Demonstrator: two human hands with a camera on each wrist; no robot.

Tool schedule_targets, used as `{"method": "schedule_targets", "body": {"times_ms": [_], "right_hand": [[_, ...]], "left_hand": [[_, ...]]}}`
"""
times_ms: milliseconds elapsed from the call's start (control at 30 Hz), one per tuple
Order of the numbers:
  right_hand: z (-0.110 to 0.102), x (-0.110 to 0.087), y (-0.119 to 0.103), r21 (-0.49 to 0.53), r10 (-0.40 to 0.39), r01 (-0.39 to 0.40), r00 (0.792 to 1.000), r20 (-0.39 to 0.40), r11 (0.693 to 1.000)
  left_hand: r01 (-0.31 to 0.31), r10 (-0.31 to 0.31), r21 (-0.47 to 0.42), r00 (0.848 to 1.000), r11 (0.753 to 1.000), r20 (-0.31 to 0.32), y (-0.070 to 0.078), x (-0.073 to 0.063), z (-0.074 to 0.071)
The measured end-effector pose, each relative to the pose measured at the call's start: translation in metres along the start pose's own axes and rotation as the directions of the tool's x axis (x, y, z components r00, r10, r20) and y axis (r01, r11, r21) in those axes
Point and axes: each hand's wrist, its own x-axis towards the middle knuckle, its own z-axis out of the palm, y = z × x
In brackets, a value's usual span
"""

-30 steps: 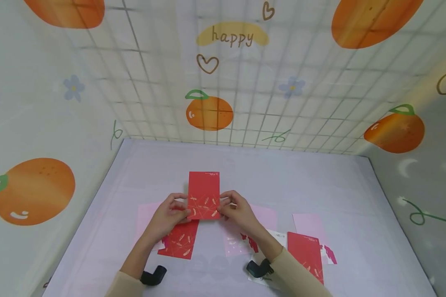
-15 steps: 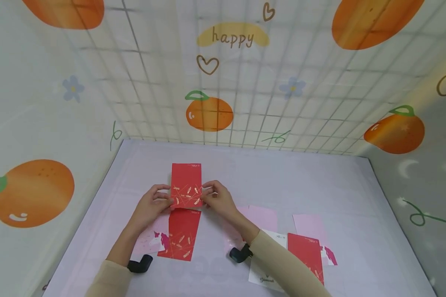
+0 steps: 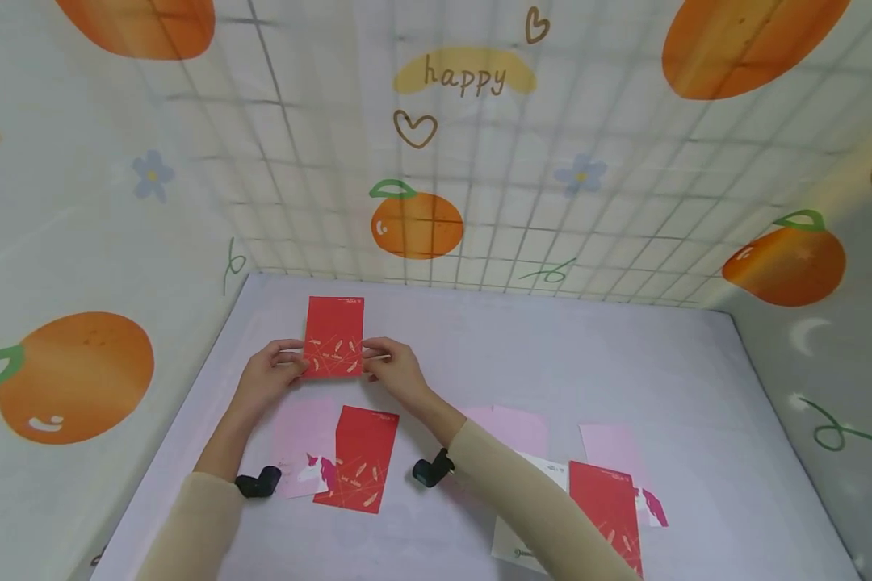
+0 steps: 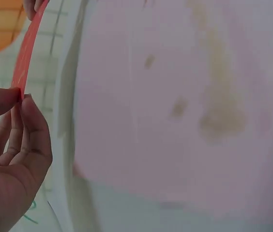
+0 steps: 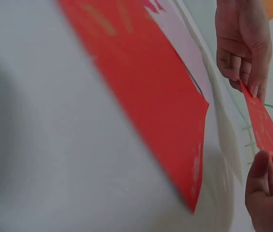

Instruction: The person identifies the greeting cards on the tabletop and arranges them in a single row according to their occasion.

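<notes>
The red card (image 3: 334,337) is up toward the far left of the table (image 3: 421,549), its printed twigs at the edge nearest me, and I seem to have it lifted off the surface, since the left-wrist view shows it almost edge-on and slightly bowed against the wall. My left hand (image 3: 269,369) pinches its left side between thumb and fingers, and my right hand (image 3: 396,371) pinches the right side the same way, so both grips are clamped on the one card. Compared with a second ago, I have it farther left and farther from me; my left hand no longer covers the unicorn card (image 3: 301,436) or the second red card (image 3: 363,460), which overlap just nearer to me. For the work in hand I take this to mean the card is being carried to a spot of its own beyond that pair, though I judge it not yet laid down. Farther right, a plain pink card (image 3: 512,428) shows past my right forearm, with a white card (image 3: 512,541) partly hidden by my right sleeve (image 3: 530,492). Beside that lies a third red card (image 3: 603,504), over part of another pink card (image 3: 610,452) with a dark pink mane at its corner
</notes>
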Motion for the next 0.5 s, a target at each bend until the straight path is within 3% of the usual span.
{"method": "schedule_targets", "body": {"times_ms": [267, 500], "right_hand": [[0.026, 0.029, 0.001, 0.099, 0.075, -0.077, 0.997, 0.024, 0.992], [0.043, 0.040, 0.007, 0.267, 0.114, -0.121, 0.993, 0.041, 0.956]], "left_hand": [[0.047, -0.045, 0.066, 0.998, 0.997, -0.044, -0.012, 0.029, -0.025], [0.088, -0.081, 0.121, 0.995, 0.989, -0.056, -0.019, 0.045, -0.035]]}}
